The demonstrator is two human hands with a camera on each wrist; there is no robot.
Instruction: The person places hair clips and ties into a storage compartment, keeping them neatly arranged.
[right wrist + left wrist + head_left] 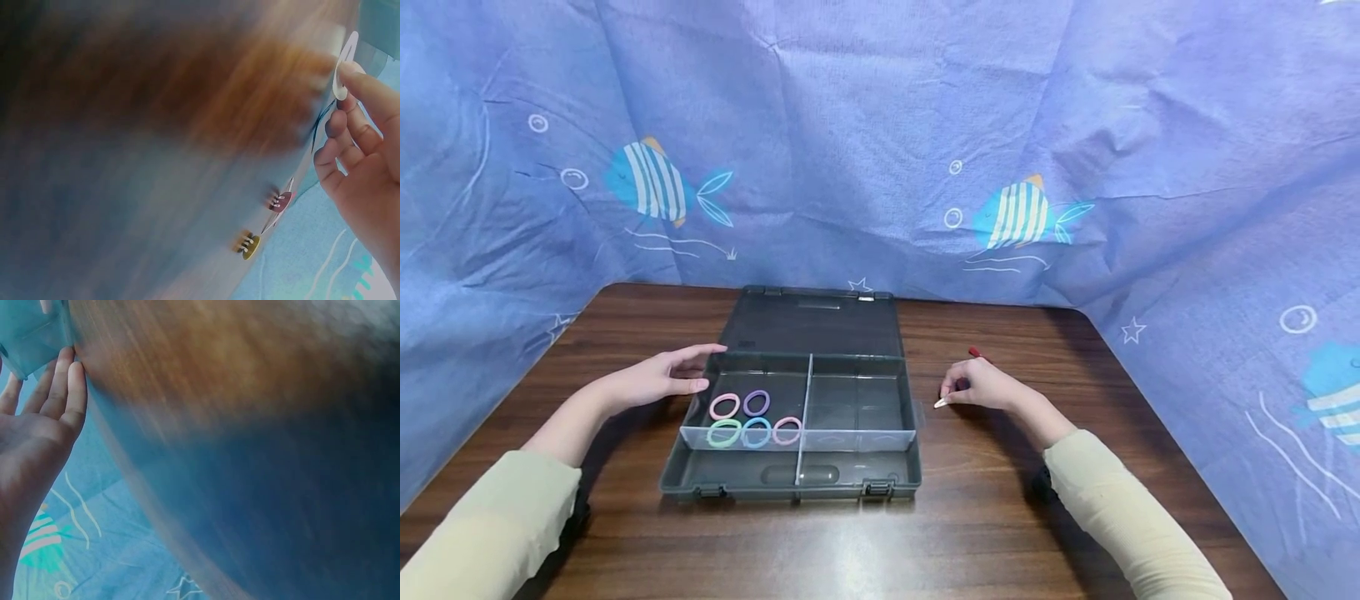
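Note:
My right hand (981, 385) pinches a small white snap hair clip (345, 65) between thumb and fingertips, just right of a grey plastic compartment box (856, 492). My left hand (651, 379) lies at the box's left side, with the fingers extended and the fingertips at its edge. Several hair ties, including a purple one (756, 403), a green one (712, 442) and a blue one (756, 444), lie together in the box's back left compartment. The other compartments hold nothing visible. The box's lid (817, 325) is laid back behind it.
Near my right hand, a small maroon claw-like clip (282, 201) and a yellow one (251, 247) lie on the wooden table (850, 554). A red item (976, 353) shows behind that hand. Behind the table hangs a blue fish-print cloth (880, 150).

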